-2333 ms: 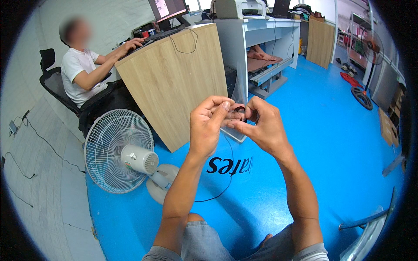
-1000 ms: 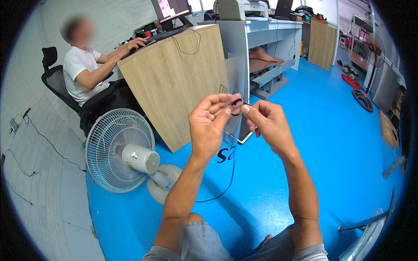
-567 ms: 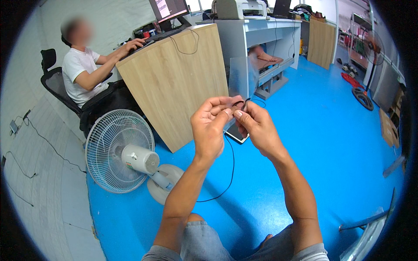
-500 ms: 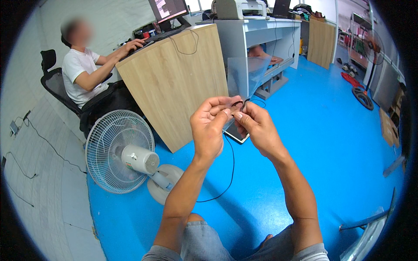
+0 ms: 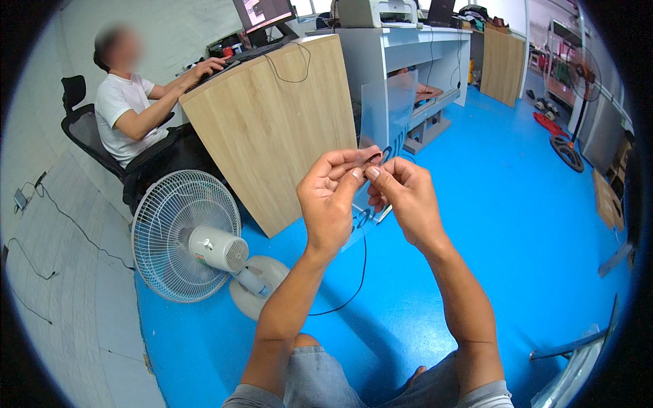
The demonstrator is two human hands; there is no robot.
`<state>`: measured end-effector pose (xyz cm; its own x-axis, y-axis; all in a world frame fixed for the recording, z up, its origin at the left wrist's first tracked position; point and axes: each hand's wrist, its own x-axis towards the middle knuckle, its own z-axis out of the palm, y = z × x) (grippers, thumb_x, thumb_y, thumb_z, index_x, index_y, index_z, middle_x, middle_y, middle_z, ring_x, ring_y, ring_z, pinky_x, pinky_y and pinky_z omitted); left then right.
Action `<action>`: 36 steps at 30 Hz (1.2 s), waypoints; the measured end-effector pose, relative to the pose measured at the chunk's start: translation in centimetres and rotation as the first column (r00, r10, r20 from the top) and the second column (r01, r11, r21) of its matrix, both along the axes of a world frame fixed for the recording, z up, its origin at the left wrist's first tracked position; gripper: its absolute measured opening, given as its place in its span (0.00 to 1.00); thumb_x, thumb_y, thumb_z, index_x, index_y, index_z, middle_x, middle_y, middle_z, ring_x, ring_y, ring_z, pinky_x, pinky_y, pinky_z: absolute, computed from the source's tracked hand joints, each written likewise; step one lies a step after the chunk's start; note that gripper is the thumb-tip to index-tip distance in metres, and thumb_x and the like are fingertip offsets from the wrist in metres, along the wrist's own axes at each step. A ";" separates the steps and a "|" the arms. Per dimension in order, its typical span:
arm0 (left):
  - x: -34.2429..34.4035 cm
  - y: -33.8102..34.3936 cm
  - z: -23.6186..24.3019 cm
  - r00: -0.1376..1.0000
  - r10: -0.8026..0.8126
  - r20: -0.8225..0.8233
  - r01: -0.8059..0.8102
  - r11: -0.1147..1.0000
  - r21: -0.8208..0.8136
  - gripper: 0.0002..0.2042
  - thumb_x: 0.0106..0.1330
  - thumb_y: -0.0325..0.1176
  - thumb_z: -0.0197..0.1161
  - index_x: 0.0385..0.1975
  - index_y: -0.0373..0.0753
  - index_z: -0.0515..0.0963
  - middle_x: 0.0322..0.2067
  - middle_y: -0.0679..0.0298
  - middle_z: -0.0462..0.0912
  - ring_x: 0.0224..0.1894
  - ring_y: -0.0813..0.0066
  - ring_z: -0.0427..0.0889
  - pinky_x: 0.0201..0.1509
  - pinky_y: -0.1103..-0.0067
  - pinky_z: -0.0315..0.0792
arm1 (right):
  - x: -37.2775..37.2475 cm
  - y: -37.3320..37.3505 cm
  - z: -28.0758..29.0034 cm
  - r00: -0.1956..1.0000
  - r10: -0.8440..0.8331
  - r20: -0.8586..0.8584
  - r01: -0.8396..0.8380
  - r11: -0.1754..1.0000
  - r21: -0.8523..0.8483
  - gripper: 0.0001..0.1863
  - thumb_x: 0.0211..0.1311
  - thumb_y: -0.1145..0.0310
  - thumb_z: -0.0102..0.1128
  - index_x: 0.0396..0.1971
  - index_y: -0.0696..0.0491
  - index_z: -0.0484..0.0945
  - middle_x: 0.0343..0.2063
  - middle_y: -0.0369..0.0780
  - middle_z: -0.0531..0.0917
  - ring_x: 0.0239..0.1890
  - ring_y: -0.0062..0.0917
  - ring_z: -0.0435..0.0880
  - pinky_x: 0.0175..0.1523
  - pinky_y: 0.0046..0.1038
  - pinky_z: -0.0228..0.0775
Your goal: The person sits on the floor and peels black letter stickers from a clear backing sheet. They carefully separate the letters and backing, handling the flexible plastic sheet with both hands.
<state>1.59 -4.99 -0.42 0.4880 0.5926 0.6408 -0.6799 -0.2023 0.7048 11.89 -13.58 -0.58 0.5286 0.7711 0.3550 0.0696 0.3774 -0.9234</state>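
My left hand [image 5: 328,200] and my right hand [image 5: 413,197] meet at mid-view above the floor, each closed in a pinch with thumbs nearly touching. Between them they grip a clear plastic bag [image 5: 384,112] with dark blue print. Part of it stands up beyond my fingers and part hangs below them. A thin dark curved strip [image 5: 373,158] shows at my left fingertips; its kind is unclear. My fingers hide the pinched spot itself.
A white floor fan [image 5: 187,234] stands left, beside a wooden desk [image 5: 272,129] where a person [image 5: 129,115] sits typing. Past my hands is a grey-white desk [image 5: 425,51] with a printer [image 5: 381,13]. A black cable [image 5: 364,265] crosses the blue floor.
The plastic bag has shifted and turned, so its blue print now shows above and below my hands. My right fingers have curled in a little; my left hand has barely moved.
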 end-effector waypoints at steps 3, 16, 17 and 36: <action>0.0 -0.1 0.0 0.997 0.036 0.064 -0.036 0.999 0.003 0.10 0.68 0.16 0.50 0.47 0.24 0.72 0.50 0.41 0.80 0.52 0.61 0.82 0.58 0.72 0.78 | 0.1 0.1 0.0 0.999 0.030 -0.035 -0.029 0.999 0.025 0.10 0.65 0.68 0.63 0.32 0.60 0.78 0.25 0.39 0.82 0.26 0.20 0.82 0.32 0.22 0.75; 0.4 -0.4 -0.1 0.993 0.098 0.060 -0.105 0.987 0.121 0.08 0.69 0.16 0.50 0.46 0.27 0.69 0.50 0.39 0.79 0.54 0.55 0.81 0.61 0.67 0.75 | -0.5 0.1 0.0 0.989 -0.143 -0.033 0.145 0.984 0.104 0.09 0.64 0.73 0.62 0.36 0.65 0.84 0.29 0.43 0.87 0.31 0.22 0.86 0.39 0.23 0.81; 0.4 -0.8 0.0 0.994 0.098 0.055 -0.105 0.986 0.128 0.09 0.69 0.17 0.50 0.46 0.27 0.69 0.50 0.39 0.79 0.54 0.56 0.81 0.61 0.68 0.75 | -0.5 0.1 0.0 0.987 -0.158 -0.031 0.160 0.982 0.100 0.09 0.64 0.73 0.62 0.35 0.65 0.84 0.29 0.43 0.87 0.30 0.22 0.86 0.38 0.23 0.81; 0.6 -1.0 0.2 0.991 0.089 0.104 -0.097 0.992 0.077 0.11 0.69 0.17 0.49 0.49 0.25 0.67 0.50 0.40 0.78 0.54 0.57 0.81 0.61 0.68 0.75 | 0.2 -0.2 0.4 0.998 -0.064 -0.010 0.065 0.995 0.078 0.06 0.61 0.75 0.60 0.31 0.63 0.82 0.29 0.41 0.86 0.32 0.18 0.83 0.39 0.20 0.75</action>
